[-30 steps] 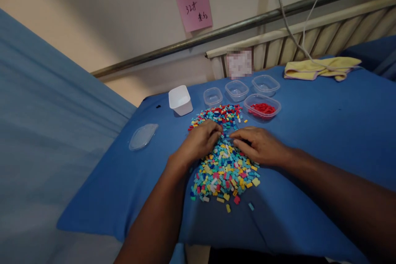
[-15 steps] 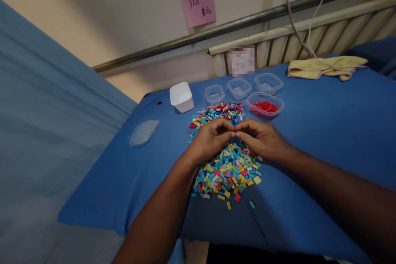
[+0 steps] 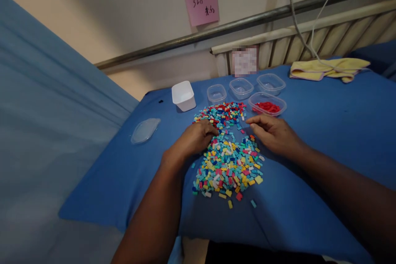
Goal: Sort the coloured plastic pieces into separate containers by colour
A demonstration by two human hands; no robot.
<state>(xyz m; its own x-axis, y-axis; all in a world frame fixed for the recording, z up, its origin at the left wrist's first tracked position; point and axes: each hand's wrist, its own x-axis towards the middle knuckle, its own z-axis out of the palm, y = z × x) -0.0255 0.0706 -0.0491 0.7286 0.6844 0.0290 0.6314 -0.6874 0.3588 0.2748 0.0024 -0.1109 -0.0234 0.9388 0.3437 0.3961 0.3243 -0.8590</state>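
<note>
Toy building bricks in many colours lie in two joined heaps, a far heap [image 3: 222, 112] with many red ones and a near heap [image 3: 229, 165] with more yellow and turquoise. My left hand [image 3: 199, 135] reaches down at the left side between the heaps. Its fingers are curled together on the bricks, and whatever they grip is hidden. At the right of the heaps hovers my right hand [image 3: 275, 134], thumb and forefinger drawn close in a pinch; I cannot make out what is between them. A clear tub [image 3: 283, 107] with red bricks stands just beyond it.
Behind the heaps stand a white tub [image 3: 184, 101] and three clear tubs, one being the small tub [image 3: 216, 95]. A clear lid [image 3: 145, 130] lies at left. A yellow cloth [image 3: 328, 69] is at the back right, with a cable across it. A blue curtain [image 3: 46, 111] hangs at left.
My hands were together over the heaps, fingertips meeting at a small red brick. They have parted: the left went left and down to the bricks, the right moved right.
</note>
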